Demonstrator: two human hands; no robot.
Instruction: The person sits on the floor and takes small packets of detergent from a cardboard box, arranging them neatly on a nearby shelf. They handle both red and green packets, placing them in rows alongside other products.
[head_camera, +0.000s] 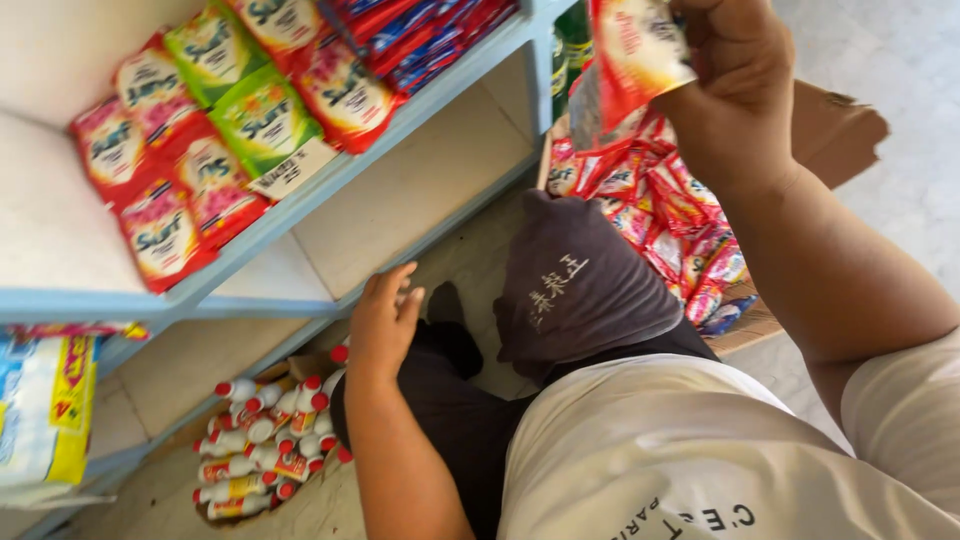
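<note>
My right hand (735, 90) is raised at the top right, closed around a red and white packet (632, 55). Below it lies a cardboard box (840, 130) filled with several more red packets (660, 200). My left hand (385, 320) hangs low with fingers apart, holding nothing, resting near my dark-clad knee beside the bottom shelf edge. A light blue shelf (300, 205) at the upper left carries red and green detergent sachets (215, 130) lying in rows.
A box of white bottles with red caps (265, 440) lies on the floor at bottom left. Blue and yellow packs (45, 410) sit at the far left. Red and blue packets (420, 35) fill the shelf's far end. The floor is pale tile.
</note>
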